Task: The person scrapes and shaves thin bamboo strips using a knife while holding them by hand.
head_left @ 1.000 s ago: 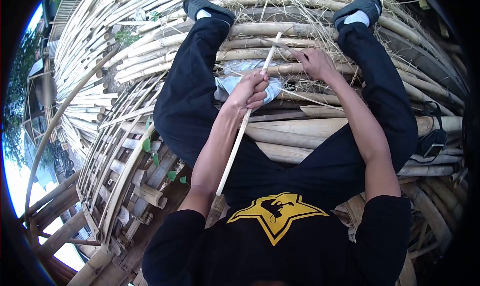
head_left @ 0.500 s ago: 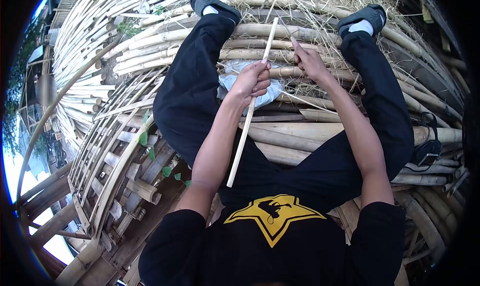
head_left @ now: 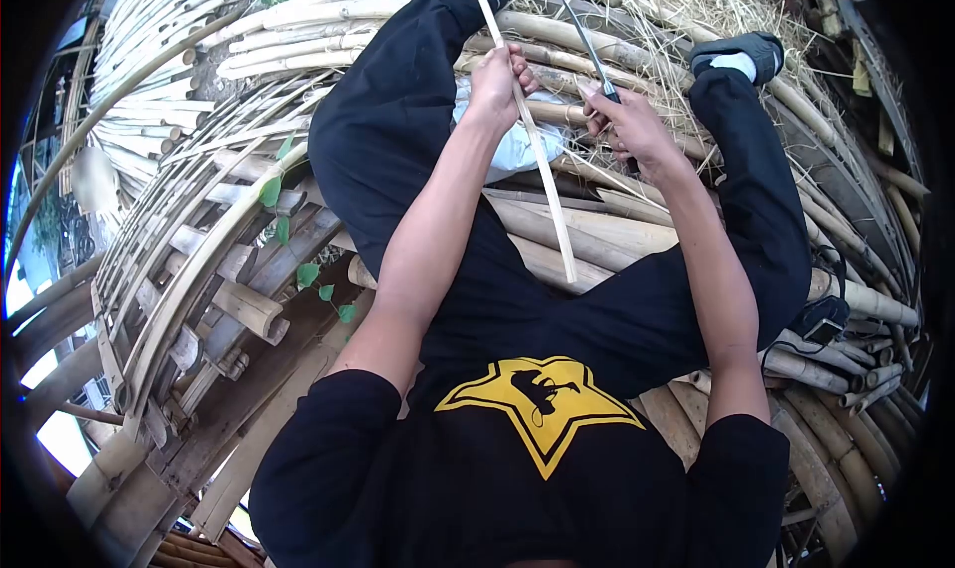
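My left hand is closed around a long pale bamboo strip. The strip slants from my left shoe down to the right, its lower end above my lap. In my right hand is a knife with a dark handle, its narrow blade pointing up and slightly left. Blade and strip are apart. Below and between the hands, a pale plastic bag lies on the bamboo poles between my legs.
A slatted bamboo frame with green leaves stands at the left. Straw covers poles near my right shoe. A small black bag with a strap lies by my right knee. Stacked poles fill the upper left.
My left hand has moved up, and the strip has swung so its lower end now points right. The knife has turned, showing its blade more fully. The view has shifted slightly.
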### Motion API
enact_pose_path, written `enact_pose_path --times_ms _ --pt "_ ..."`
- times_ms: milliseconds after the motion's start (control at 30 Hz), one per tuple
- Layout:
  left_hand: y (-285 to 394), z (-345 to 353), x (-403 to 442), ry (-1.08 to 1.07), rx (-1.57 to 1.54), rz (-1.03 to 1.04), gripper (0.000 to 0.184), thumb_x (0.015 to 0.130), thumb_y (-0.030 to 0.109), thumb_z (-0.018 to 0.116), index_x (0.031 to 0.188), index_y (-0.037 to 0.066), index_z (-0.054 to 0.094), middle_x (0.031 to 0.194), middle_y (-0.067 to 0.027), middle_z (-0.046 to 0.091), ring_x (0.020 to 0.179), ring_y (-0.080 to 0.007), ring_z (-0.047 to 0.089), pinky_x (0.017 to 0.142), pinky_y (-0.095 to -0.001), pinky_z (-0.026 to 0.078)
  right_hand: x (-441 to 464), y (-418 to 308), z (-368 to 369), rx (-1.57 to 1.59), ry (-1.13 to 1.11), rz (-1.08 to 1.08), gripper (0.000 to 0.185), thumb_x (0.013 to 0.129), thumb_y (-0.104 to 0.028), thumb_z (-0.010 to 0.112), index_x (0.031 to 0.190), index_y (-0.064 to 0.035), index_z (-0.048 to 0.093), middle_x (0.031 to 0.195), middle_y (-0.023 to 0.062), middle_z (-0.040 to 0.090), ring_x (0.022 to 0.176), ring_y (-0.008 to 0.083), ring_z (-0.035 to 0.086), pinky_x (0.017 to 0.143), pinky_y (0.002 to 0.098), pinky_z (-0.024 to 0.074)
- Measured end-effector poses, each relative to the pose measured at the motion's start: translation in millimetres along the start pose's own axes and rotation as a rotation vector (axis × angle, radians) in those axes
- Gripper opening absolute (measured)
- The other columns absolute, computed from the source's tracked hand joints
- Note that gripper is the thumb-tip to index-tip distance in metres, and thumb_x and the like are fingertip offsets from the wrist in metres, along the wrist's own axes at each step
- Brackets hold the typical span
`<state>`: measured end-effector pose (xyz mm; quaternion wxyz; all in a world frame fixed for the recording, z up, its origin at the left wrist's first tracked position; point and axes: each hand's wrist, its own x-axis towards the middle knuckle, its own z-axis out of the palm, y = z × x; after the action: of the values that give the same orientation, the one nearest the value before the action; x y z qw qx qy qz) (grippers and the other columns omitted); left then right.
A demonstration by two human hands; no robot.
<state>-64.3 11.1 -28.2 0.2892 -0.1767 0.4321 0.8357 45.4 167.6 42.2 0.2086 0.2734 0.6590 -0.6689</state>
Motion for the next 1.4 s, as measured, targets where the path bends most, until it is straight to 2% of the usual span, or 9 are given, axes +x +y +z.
enact_pose_path --times_ms 200,300,533,633,767,900,1067,1133,1400 --pt "5.5 -3.3 2.7 0.128 -0.102 0.146 0.022 0.102 0.023 0.033 0.099 0.005 0.045 0.066 -0.0033 0.040 0.054 -0.0144 0.040 0.051 -0.0321 0.038 -12.3 18.3 1.4 -0.233 -0.140 -0.052 0.034 0.090 -0.038 0.061 0.094 -0.0046 0.059 0.069 -0.0010 0.061 0.039 0.0009 0.029 0.035 0.0199 0.0218" --pt "11.6 -6.6 9.0 0.199 -0.143 0.254 0.022 0.102 0.024 0.033 0.096 0.005 0.044 0.067 -0.0045 0.043 0.054 -0.0154 0.043 0.055 -0.0343 0.045 -26.0 28.5 -4.8 -0.473 -0.144 -0.096 0.039 0.085 -0.041 0.066 0.083 -0.0017 0.063 0.067 0.0040 0.064 0.060 0.0106 0.054 0.056 0.0284 0.0411" --pt "20.6 -8.1 8.1 0.221 -0.097 0.397 0.025 0.102 0.027 0.034 0.097 0.005 0.044 0.073 -0.0086 0.054 0.061 -0.0201 0.055 0.060 -0.0366 0.051 -25.4 30.6 -33.4 -0.547 -0.145 -0.223 0.031 0.084 -0.032 0.070 0.083 -0.0016 0.064 0.064 0.0037 0.063 0.058 0.0113 0.056 0.056 0.0302 0.0428" --pt "25.5 -9.0 3.8 0.291 0.247 0.492 0.023 0.098 0.021 0.048 0.106 0.000 0.042 0.089 -0.0131 0.060 0.064 -0.0239 0.063 0.062 -0.0371 0.057 -13.8 27.7 -50.8 -0.686 -0.053 -0.212 0.033 0.086 -0.032 0.069 0.081 -0.0002 0.062 0.059 0.0026 0.058 0.055 0.0091 0.055 0.053 0.0280 0.0416" --pt "27.0 -10.9 -16.6 0.623 1.111 0.914 0.084 0.080 0.017 0.069 0.140 -0.007 0.015 0.128 -0.0311 0.024 0.115 -0.0385 0.036 0.101 -0.0467 0.030 -12.6 26.3 -69.0 -0.764 0.115 -0.154 0.037 0.080 -0.042 0.071 0.089 -0.0063 0.071 0.065 0.0073 0.066 0.059 0.0180 0.061 0.059 0.0343 0.0461" --pt "30.9 9.5 -46.5 0.353 1.629 1.153 0.062 0.082 0.024 0.067 0.133 0.002 0.041 0.141 -0.0217 0.030 0.135 -0.0390 0.021 0.106 -0.0536 0.019 -20.4 20.7 -74.8 -0.842 0.167 -0.253 0.037 0.081 -0.039 0.071 0.084 -0.0022 0.067 0.059 0.0092 0.060 0.055 0.0201 0.058 0.057 0.0357 0.0450" --pt "25.5 14.8 -53.0 0.216 1.727 1.288 0.034 0.091 0.036 0.056 0.107 0.007 0.066 0.125 -0.0090 0.057 0.131 -0.0282 0.038 0.110 -0.0550 0.004 -31.4 11.7 -83.1 -0.869 0.257 -0.364 0.040 0.078 -0.040 0.074 0.082 -0.0011 0.067 0.057 0.0113 0.058 0.053 0.0225 0.057 0.056 0.0352 0.0449" --pt "35.0 19.3 -68.2 0.066 1.724 1.069 0.034 0.090 0.038 0.057 0.099 0.007 0.068 0.108 -0.0078 0.065 0.124 -0.0278 0.047 0.110 -0.0552 0.003 -35.6 9.2 -89.1 -0.829 0.279 -0.333 0.041 0.077 -0.041 0.074 0.081 -0.0010 0.067 0.057 0.0121 0.058 0.052 0.0231 0.057 0.056 0.0347 0.0448" --pt "81.3 48.1 -101.2 -0.275 1.891 0.986 0.043 0.080 0.044 0.068 0.100 0.006 0.067 0.090 -0.0079 0.067 0.093 -0.0246 0.062 0.096 -0.0389 0.038 -50.9 -5.7 -104.6 -0.850 0.299 -0.339 0.046 0.076 -0.049 0.071 0.081 -0.0029 0.070 0.059 0.0142 0.059 0.056 0.0260 0.059 0.058 0.0356 0.0452"
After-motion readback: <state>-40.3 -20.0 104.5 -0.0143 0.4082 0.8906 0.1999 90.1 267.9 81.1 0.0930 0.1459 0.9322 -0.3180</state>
